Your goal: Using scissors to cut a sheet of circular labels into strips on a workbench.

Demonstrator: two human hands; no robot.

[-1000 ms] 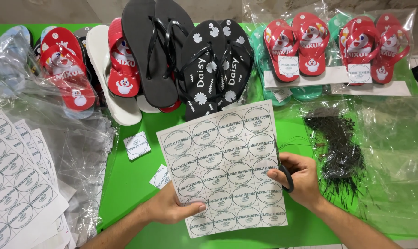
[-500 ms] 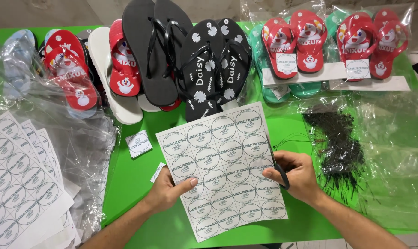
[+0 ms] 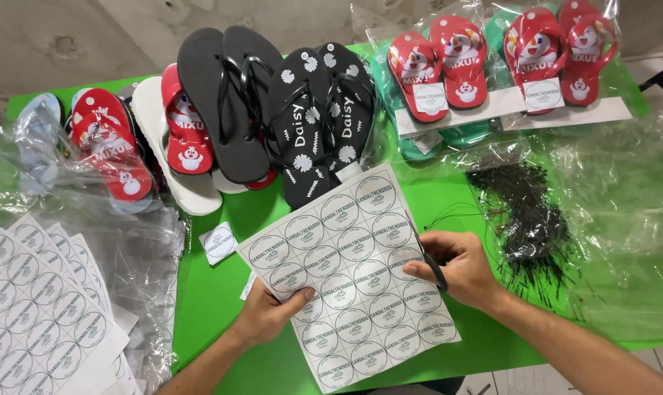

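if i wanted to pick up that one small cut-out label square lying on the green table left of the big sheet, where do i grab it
The small label square lies flat on the green table, apart from the big sheet, so there is no raised part to pinch. Probably come from above and lift at a corner or edge; its lower side faces open table. The left hand is nearest.

Green table (image 3: 207, 292) against a stained grey concrete wall (image 3: 90, 36); pale tiled floor (image 3: 657, 66) at right; even, flat light.
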